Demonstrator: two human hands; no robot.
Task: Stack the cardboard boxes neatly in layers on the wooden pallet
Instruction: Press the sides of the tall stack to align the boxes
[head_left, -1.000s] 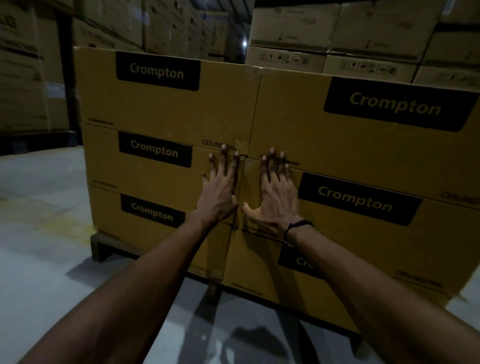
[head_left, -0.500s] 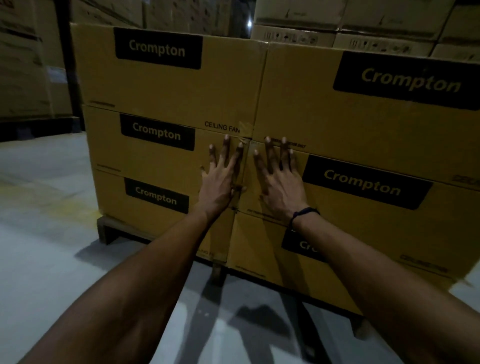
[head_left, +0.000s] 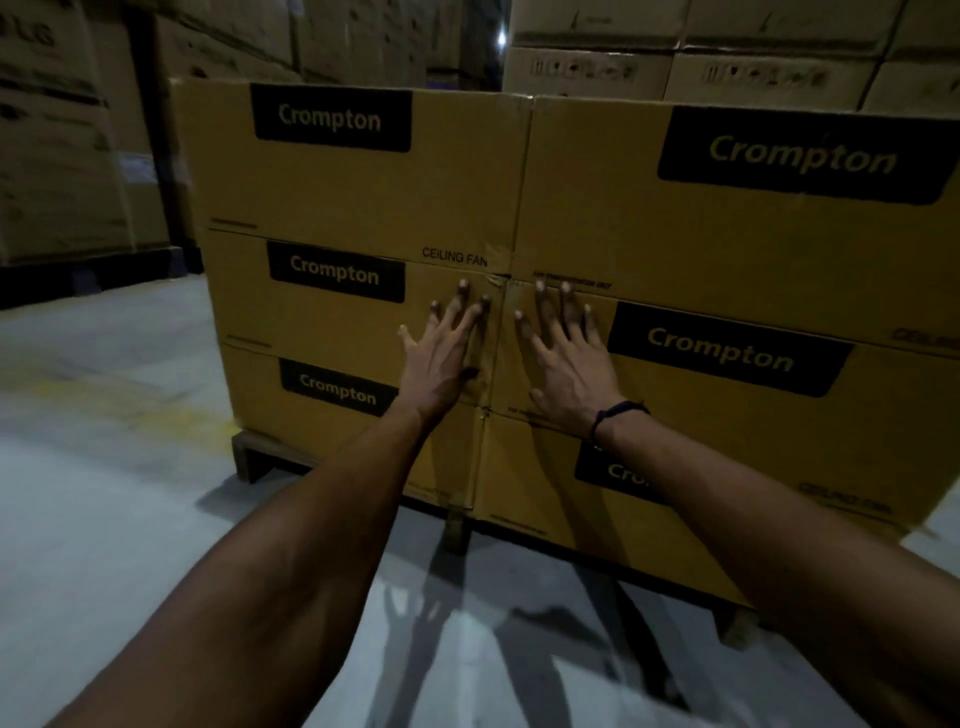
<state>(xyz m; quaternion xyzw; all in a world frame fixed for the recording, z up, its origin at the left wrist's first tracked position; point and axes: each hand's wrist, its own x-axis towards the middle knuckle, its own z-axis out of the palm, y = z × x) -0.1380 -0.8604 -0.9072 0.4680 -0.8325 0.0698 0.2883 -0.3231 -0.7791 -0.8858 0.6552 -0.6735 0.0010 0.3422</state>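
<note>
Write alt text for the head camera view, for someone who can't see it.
Both hands, left and right, press flat with spread fingers on the middle layer of yellow Crompton boxes, either side of the centre seam. The boxes sit three layers high on a wooden pallet in a dim warehouse.

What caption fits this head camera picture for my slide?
Left hand and right hand press flat on the middle layer of Crompton boxes stacked on a wooden pallet.

Stacked cardboard boxes (head_left: 363, 197) carry black "Crompton" labels (head_left: 331, 120); one reads "CEILING FAN" (head_left: 454, 256).
</note>
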